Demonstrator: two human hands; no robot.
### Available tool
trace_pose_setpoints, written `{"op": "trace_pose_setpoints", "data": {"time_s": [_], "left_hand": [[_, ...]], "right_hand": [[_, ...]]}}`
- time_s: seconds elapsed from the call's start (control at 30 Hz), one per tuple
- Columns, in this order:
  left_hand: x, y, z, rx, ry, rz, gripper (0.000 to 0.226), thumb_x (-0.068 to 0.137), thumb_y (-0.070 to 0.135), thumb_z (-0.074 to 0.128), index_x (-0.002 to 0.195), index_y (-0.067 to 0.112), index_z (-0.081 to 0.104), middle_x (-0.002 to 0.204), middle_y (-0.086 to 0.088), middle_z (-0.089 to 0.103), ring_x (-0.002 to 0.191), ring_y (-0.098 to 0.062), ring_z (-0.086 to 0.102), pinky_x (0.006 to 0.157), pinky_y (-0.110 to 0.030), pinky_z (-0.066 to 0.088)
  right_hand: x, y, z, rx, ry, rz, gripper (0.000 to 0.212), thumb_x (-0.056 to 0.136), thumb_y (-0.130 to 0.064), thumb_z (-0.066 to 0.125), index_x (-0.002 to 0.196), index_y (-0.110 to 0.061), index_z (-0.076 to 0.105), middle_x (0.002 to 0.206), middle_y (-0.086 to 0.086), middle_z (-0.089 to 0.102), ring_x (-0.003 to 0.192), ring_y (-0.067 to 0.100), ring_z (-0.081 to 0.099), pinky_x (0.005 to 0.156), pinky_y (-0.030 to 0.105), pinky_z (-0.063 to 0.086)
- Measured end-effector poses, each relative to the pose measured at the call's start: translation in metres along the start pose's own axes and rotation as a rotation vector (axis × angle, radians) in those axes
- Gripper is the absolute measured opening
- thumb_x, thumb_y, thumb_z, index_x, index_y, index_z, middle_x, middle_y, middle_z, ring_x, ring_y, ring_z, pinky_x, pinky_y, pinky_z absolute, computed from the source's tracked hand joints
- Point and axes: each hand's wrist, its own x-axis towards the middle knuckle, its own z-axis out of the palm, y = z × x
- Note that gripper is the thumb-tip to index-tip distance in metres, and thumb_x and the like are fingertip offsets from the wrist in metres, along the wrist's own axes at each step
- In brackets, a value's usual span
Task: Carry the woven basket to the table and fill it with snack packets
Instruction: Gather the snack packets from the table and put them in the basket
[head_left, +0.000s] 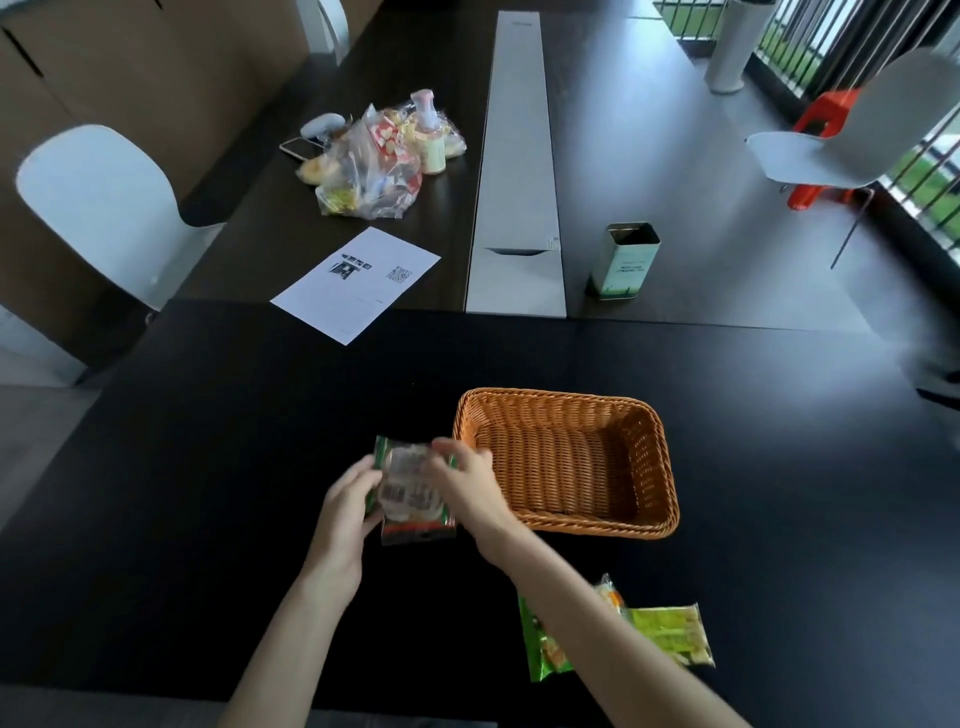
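Note:
The woven basket (571, 462) stands on the black table (234, 467), with nothing visible inside it. Just left of the basket, both hands hold one clear snack packet with green and red edges (410, 493). My left hand (348, 504) grips its left side and my right hand (462, 478) holds its top right, close to the basket's left rim. Near the table's front edge, a green snack packet (545, 649) and a yellow-green snack packet (670, 631) lie partly under my right forearm.
A printed sheet of paper (358, 283), a long white box (517, 171), an open green tin (626, 260) and a clear bag of snacks (374, 166) with a pump bottle lie farther back. White chairs (98, 208) stand at both sides.

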Motion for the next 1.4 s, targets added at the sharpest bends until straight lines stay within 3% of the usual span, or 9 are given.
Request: {"op": "trace_pose_setpoints", "data": {"time_s": [0.1,0.33,0.47,0.73,0.83,0.97,1.17,1.3,1.4], "left_hand": [[0.014,0.035,0.035,-0.004,-0.083,0.088,0.045,0.097,0.015,0.034,0.141,0.01,0.044,0.136,-0.013,0.053,0.128,-0.024,0.049,0.103,-0.036,0.039],[0.051,0.048,0.116,0.071,-0.215,0.007,0.028,0.095,0.016,0.035,0.105,0.008,0.059,0.101,-0.011,0.061,0.101,-0.022,0.054,0.076,-0.031,0.047],[0.068,0.023,0.136,0.042,-0.175,-0.171,0.027,0.094,0.018,0.039,0.109,0.008,0.059,0.115,-0.014,0.06,0.108,-0.025,0.056,0.088,-0.038,0.046],[0.08,-0.001,0.148,-0.031,-0.059,-0.304,0.04,0.095,0.016,0.039,0.132,0.004,0.049,0.138,-0.016,0.051,0.131,-0.028,0.046,0.115,-0.044,0.029],[0.086,-0.004,0.149,-0.02,-0.05,-0.301,0.041,0.096,0.019,0.038,0.133,0.004,0.049,0.136,-0.016,0.054,0.129,-0.027,0.048,0.114,-0.037,0.03],[0.091,-0.007,0.148,-0.001,-0.076,-0.312,0.04,0.096,0.022,0.038,0.127,0.003,0.055,0.118,-0.016,0.06,0.109,-0.026,0.056,0.092,-0.031,0.041],[0.09,-0.007,0.149,0.038,-0.067,-0.314,0.04,0.094,0.023,0.041,0.128,0.005,0.054,0.122,-0.019,0.061,0.107,-0.029,0.059,0.092,-0.037,0.05],[0.077,0.005,0.148,0.079,-0.083,-0.278,0.047,0.095,0.017,0.04,0.141,0.007,0.041,0.139,-0.018,0.05,0.116,-0.03,0.055,0.078,-0.028,0.046],[0.057,0.014,0.137,0.123,-0.13,-0.155,0.051,0.097,0.015,0.037,0.148,0.009,0.031,0.151,-0.013,0.037,0.138,-0.025,0.037,0.101,-0.03,0.037]], "right_hand": [[0.013,-0.027,-0.04,0.054,0.087,-0.096,0.046,0.091,-0.029,0.047,0.135,-0.016,0.044,0.127,0.009,0.037,0.12,0.028,0.047,0.064,0.019,0.051],[0.053,-0.019,-0.113,0.126,0.214,0.008,0.052,0.088,-0.019,0.049,0.137,-0.009,0.039,0.12,0.012,0.053,0.087,0.017,0.06,0.079,0.036,0.056],[0.076,0.016,-0.123,0.113,0.235,0.176,0.051,0.087,-0.02,0.05,0.135,-0.008,0.041,0.126,0.013,0.051,0.111,0.026,0.056,0.097,0.048,0.05],[0.1,0.049,-0.115,0.183,0.206,0.31,0.05,0.091,-0.021,0.049,0.138,-0.01,0.036,0.135,0.015,0.048,0.101,0.02,0.052,0.093,0.042,0.053],[0.105,0.053,-0.112,0.213,0.191,0.304,0.052,0.091,-0.018,0.049,0.14,-0.01,0.033,0.138,0.017,0.045,0.101,0.02,0.051,0.091,0.04,0.054],[0.109,0.056,-0.111,0.232,0.163,0.275,0.056,0.091,-0.017,0.048,0.143,-0.01,0.028,0.141,0.018,0.042,0.095,0.018,0.051,0.083,0.035,0.052],[0.101,0.053,-0.114,0.136,0.109,0.286,0.057,0.093,-0.018,0.047,0.145,-0.009,0.025,0.14,0.016,0.044,0.097,0.016,0.05,0.066,0.02,0.047],[0.08,0.041,-0.127,-0.009,0.148,0.22,0.055,0.091,-0.021,0.05,0.142,-0.01,0.034,0.145,0.013,0.042,0.125,0.023,0.045,0.095,0.03,0.039],[0.046,0.03,-0.147,-0.032,0.182,0.127,0.042,0.092,-0.021,0.047,0.133,-0.01,0.046,0.139,0.009,0.048,0.121,0.02,0.047,0.095,0.029,0.038]]}}
